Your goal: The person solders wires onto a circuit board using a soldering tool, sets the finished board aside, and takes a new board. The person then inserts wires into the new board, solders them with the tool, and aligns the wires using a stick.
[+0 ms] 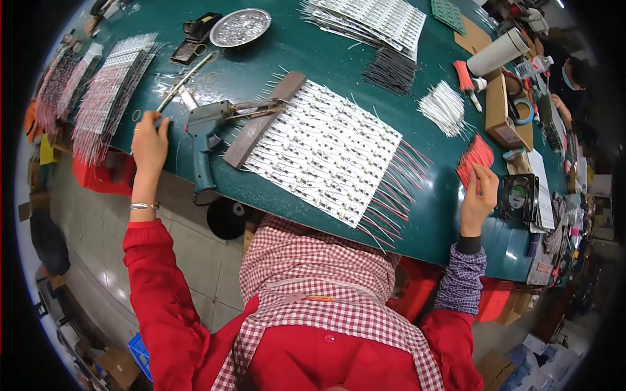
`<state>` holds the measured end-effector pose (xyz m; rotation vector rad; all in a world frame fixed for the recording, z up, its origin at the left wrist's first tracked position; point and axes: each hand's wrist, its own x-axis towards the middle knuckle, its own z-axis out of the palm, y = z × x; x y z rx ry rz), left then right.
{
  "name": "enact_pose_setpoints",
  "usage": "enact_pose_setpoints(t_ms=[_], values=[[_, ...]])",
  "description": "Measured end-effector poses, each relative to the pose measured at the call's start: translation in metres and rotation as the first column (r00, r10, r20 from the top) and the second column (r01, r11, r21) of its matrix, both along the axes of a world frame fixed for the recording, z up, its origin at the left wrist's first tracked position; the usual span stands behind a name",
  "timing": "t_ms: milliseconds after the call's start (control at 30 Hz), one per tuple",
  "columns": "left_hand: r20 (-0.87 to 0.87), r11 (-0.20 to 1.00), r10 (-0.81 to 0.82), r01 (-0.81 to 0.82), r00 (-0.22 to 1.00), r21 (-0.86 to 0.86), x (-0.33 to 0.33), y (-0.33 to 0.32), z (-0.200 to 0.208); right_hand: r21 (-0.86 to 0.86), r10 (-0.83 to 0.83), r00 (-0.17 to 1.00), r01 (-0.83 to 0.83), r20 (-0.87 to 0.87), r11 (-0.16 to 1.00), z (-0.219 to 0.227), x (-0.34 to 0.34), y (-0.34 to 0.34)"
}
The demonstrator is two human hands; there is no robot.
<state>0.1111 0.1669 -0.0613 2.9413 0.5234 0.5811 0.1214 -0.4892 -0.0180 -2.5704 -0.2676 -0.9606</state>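
At the table's left edge, my left hand is closed around the lower end of a thin yellowish rod. My right hand has its fingers pinched at the near edge of a pile of short red wires; the exact strand is too small to make out. Between my hands lies a white panel of small circuit boards, with red and white wires sticking out on its right. A brown bar rests across the panel's left edge. The green soldering gun lies beside it, its tip over the bar.
A metal dish stands at the back left. Wired boards are stacked at left, white panels at back. Black wires and white wires lie in piles. A cardboard box and white cylinder are at right.
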Motion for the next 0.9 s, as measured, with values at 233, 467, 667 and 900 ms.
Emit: enact_pose_setpoints(t_ms=[233,467,667,900], values=[[-0.084,0.989,0.026,-0.014,0.996,0.147,0.014,0.03,-0.008,0.049,0.114,0.993,-0.114,-0.002,0.992,0.013,-0.006,0.051],[0.197,0.987,0.063,-0.032,0.978,-0.156,-0.061,-0.001,0.019,0.166,0.34,0.938,-0.325,-0.07,0.931,0.028,-0.021,0.112],[0.006,0.575,-0.275,0.169,0.962,-0.8,-0.22,-0.179,0.055,0.227,0.506,0.803,-0.454,-0.316,0.862,0.016,-0.033,0.149],[-0.05,0.422,-0.319,0.095,0.946,-0.902,-0.269,-0.223,0.029,0.161,0.497,0.801,-0.471,-0.334,0.867,0.002,-0.035,0.159]])
